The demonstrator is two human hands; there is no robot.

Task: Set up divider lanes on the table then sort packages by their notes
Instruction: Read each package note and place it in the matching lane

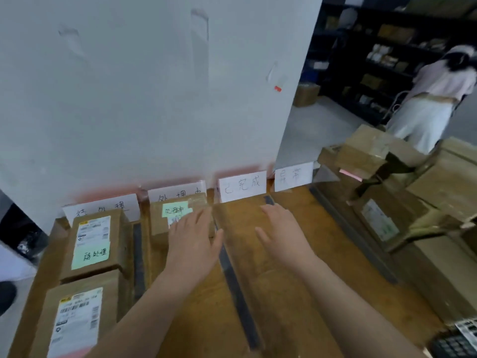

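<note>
Bench: wooden top, running from the near edge to the white wall.

Near right corner: dark keypad, cut off by the frame.

Lane 1, far left: near box with a white shipping label. Just behind it is the second box, with a label and a large green note on top.

Dividers: 3 dark strips lie flat on the bench. The left strip lies just beside the lane 1 boxes. The middle strip runs between the 2 forearms. The right strip lies near the box pile.

Lane 2: third box at the far end, carrying a small green note. The left hand lies palm down over its near right corner, fingers straight and spread, gripping nothing. It hides part of the box's label.

Lane 3: flat brown package, blurred, with its left edge at the middle strip. The right hand lies flat on it, fingers extended and uncurled.

Against the wall: 4 white paper signs, 1 heading each lane. The lane 1 and lane 2 signs are partly hidden by boxes.

Right side: box pile, stacked unevenly, with a pink note on 1 box.

Far background: a person bending at dark shelves.
</note>
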